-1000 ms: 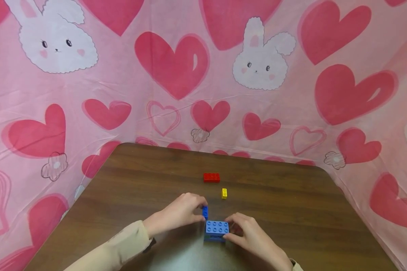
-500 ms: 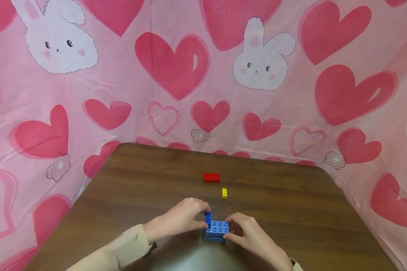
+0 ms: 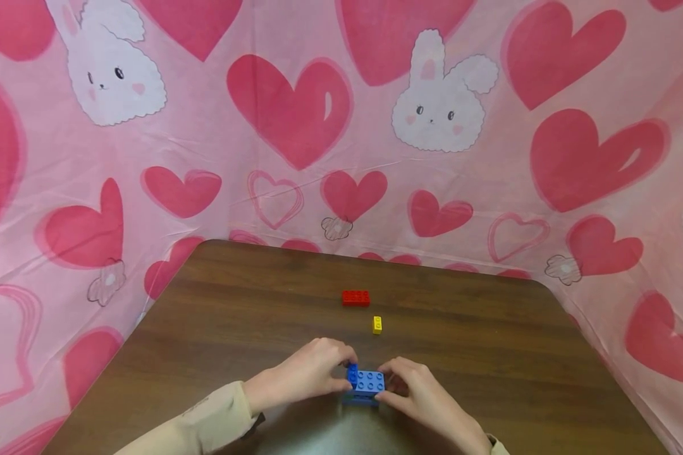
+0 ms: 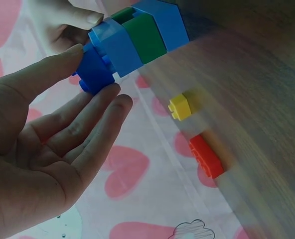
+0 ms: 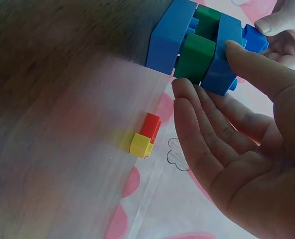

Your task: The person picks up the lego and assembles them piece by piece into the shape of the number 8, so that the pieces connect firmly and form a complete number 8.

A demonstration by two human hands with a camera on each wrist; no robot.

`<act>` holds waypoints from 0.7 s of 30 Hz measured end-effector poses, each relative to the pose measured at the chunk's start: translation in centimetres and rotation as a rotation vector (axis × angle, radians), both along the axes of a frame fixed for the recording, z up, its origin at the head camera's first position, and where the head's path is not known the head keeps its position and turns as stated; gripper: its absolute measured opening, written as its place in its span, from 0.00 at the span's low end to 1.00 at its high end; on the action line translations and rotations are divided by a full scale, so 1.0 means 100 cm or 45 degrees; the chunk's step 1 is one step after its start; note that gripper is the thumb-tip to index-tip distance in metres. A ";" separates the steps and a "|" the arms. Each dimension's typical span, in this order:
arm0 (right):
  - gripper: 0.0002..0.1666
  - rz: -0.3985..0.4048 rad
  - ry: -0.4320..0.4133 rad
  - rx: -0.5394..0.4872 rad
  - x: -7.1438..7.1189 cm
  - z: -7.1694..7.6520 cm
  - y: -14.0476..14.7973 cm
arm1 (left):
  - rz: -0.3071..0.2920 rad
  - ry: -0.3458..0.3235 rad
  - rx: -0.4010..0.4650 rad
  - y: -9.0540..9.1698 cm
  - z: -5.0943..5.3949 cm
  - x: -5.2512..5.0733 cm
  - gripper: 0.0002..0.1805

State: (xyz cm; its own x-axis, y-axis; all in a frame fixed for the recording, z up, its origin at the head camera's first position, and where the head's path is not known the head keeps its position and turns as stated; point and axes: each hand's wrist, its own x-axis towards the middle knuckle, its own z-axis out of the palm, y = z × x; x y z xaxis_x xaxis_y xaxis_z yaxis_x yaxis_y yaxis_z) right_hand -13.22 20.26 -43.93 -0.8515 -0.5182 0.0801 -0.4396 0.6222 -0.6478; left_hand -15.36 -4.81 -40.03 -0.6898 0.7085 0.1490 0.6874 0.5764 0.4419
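A stack of toy building bricks stands on the table, with a blue brick (image 5: 170,40) at the bottom, green bricks (image 5: 195,59) in the middle and a wide blue brick (image 5: 221,64) on top. My left hand (image 3: 313,371) pinches a small dark blue brick (image 4: 96,70) between thumb and fingers. That brick sits over the left end of the top brick's studs; whether it is fully pressed down I cannot tell. From the right, my right hand (image 3: 421,395) grips the stack, thumb and fingers on opposite sides of the upper blue brick.
Beyond the hands lie a yellow two-stud brick (image 3: 377,325) and, farther back, a red brick (image 3: 355,298). The brown wooden table (image 3: 250,284) reaches to a pink cloth (image 3: 279,139) printed with hearts and rabbits.
My left hand has carried the small dark blue brick rightward and down, from beside the stack onto its left end. The right hand has kept its grip in place.
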 end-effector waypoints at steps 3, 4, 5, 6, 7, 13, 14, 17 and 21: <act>0.17 0.019 0.021 -0.029 0.000 0.000 0.000 | 0.002 0.000 0.000 0.000 0.000 0.000 0.16; 0.17 0.025 0.028 -0.040 0.000 0.000 0.000 | 0.004 -0.005 -0.003 0.000 0.000 0.000 0.15; 0.17 0.033 0.034 -0.052 0.000 0.000 0.000 | 0.004 -0.006 -0.003 0.000 0.000 0.000 0.15; 0.17 0.038 0.037 -0.060 0.000 0.000 -0.001 | 0.004 -0.014 -0.002 0.000 -0.001 0.000 0.15; 0.17 0.043 0.039 -0.068 0.000 0.000 -0.001 | 0.004 -0.018 -0.002 0.000 -0.001 0.000 0.15; 0.17 0.039 0.029 -0.068 0.000 0.001 -0.001 | 0.026 -0.077 0.051 0.000 -0.004 0.000 0.15; 0.17 0.039 0.030 -0.065 0.000 0.001 -0.002 | 0.031 -0.087 0.067 -0.001 -0.005 0.000 0.15; 0.17 0.039 0.032 -0.059 0.000 0.001 -0.002 | 0.040 -0.114 0.112 -0.001 -0.008 0.000 0.14; 0.17 0.034 0.028 -0.061 0.000 0.001 -0.002 | 0.043 -0.128 0.148 -0.001 -0.011 0.000 0.14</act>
